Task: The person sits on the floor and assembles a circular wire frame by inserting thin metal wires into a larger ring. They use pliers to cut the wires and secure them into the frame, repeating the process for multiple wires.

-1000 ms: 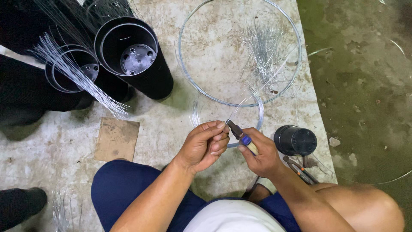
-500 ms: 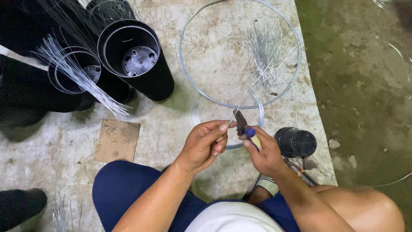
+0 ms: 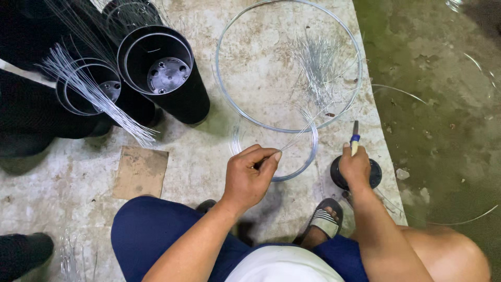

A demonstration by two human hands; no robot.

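The head view showed the left hand (image 3: 250,177) pinching a thin wire (image 3: 295,137) between closed fingers (image 3: 271,156), over the small wire ring (image 3: 305,162) lying on the concrete floor (image 3: 62,209). The right hand (image 3: 355,167) was closed around blue-handled pliers (image 3: 355,138), just beside a small black pot (image 3: 373,175). Judging by this, the tie would go best with the wire kept taut and gripped close to the ring. A large wire hoop (image 3: 224,99) and black pots (image 3: 167,73) lay beyond.
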